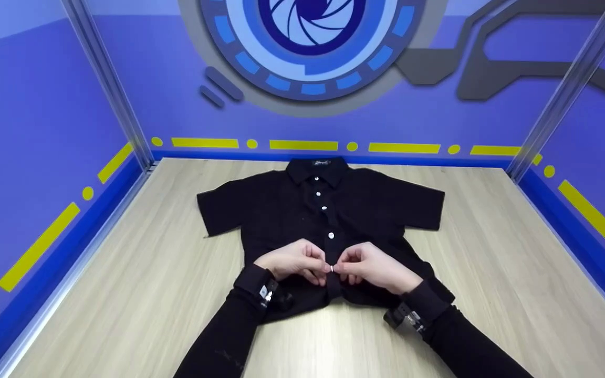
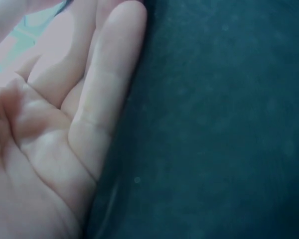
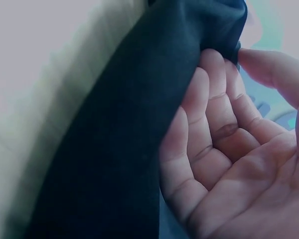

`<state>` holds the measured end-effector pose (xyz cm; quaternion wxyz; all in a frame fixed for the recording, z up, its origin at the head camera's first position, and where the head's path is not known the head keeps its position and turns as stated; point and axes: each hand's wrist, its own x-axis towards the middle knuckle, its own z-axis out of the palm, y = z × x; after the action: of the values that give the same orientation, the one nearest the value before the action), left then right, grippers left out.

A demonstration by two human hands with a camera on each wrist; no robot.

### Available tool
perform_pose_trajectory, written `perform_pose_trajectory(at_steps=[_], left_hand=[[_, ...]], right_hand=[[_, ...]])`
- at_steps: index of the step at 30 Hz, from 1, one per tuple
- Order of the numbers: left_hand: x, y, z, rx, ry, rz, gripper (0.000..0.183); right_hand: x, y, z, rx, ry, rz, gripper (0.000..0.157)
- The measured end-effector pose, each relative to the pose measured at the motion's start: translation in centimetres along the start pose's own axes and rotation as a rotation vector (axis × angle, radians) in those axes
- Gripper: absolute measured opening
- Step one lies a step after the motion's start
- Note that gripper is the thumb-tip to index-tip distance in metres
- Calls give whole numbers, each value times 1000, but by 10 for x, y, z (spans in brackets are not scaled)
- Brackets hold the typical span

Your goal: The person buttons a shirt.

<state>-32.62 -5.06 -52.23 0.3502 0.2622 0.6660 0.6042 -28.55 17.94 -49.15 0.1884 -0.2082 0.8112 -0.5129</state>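
Note:
A black short-sleeved shirt (image 1: 292,210) lies front side up, collar away from me, with white buttons down its placket. My left hand (image 1: 300,261) and right hand (image 1: 373,266) meet low on the placket, both pinching the shirt there. Between the two thumb tips a white button (image 1: 332,268) shows edge-on. Dark cloth (image 3: 124,114) runs up to the right hand's (image 3: 229,144) thumb and index tips in the right wrist view. In the left wrist view the left hand's (image 2: 55,129) fingers lie along dark cloth (image 2: 214,124); their pinching tips are out of frame.
Another white button (image 1: 331,235) sits just above the hands, with several more up to the collar (image 1: 317,167). The shirt lies on a light wooden table (image 1: 491,252). Blue printed panels (image 1: 150,79) with metal corner posts (image 1: 105,73) enclose its back and sides.

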Motion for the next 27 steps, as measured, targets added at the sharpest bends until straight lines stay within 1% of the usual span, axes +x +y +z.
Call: perform_pose_trajectory(at_steps=[6, 14, 17, 20, 24, 27], left_hand=[[0, -1, 1, 4, 13, 4, 16], [1, 0, 1, -3, 12, -1, 15], [1, 1, 1, -2, 15, -5, 13], [1, 1, 1, 1, 15, -6, 10], [1, 1, 1, 14, 13, 1, 8], [1, 1, 2, 23, 14, 2, 9]], right_hand=[[0, 0, 1, 7, 28, -15, 25], [0, -6, 4, 62, 116, -37, 28], [0, -6, 5, 71, 108, -34, 30], [-1, -9, 7, 83, 85, -13, 28], [-1, -10, 8, 80, 80, 8, 28], [1, -5, 7, 66, 78, 2, 29]])
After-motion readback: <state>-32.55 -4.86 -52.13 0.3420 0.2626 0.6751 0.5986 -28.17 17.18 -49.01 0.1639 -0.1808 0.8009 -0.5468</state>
